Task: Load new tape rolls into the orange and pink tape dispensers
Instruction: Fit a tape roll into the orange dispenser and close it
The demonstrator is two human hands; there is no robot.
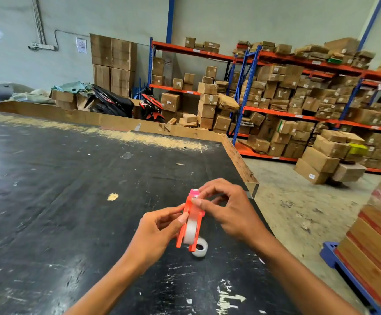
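An orange tape dispenser [181,233] with a clear tape roll [190,228] seated in it is held above the black table [71,201]. My left hand [157,233] grips its side. My right hand [226,208] pinches the tape end at the dispenser's top, by the cutter. A bit of pink [194,192] shows just behind the cutter end; I cannot tell whether it belongs to a second dispenser. A second clear tape roll [200,248] lies flat on the table just under the dispenser.
The table's right edge [242,164] runs close to my right hand, with a concrete floor beyond. Shelves full of cardboard boxes [298,98] stand behind. Stacked goods on a blue pallet [376,235] sit at the right. A cardboard wall [94,118] borders the table's far side.
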